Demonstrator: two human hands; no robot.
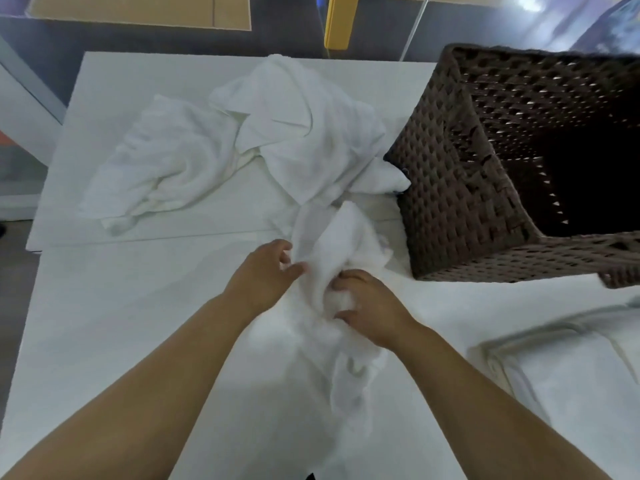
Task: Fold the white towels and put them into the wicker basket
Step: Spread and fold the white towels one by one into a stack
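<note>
Both hands' fingers (341,315) gripping towel (329,244), crumpled towels (242,140) behind, wicker basket (460,188) right

1. Two hands: left hand (265,271), right hand (370,308), both gripping one bunched white towel (329,244).
2. Two crumpled towels beyond the hands: (166,161), (311,133).
3. One wicker basket (460,188), right of the hands.

Soft matt cloth towels (277,133) lie beside a rough, dark woven wicker basket (460,188).
</note>
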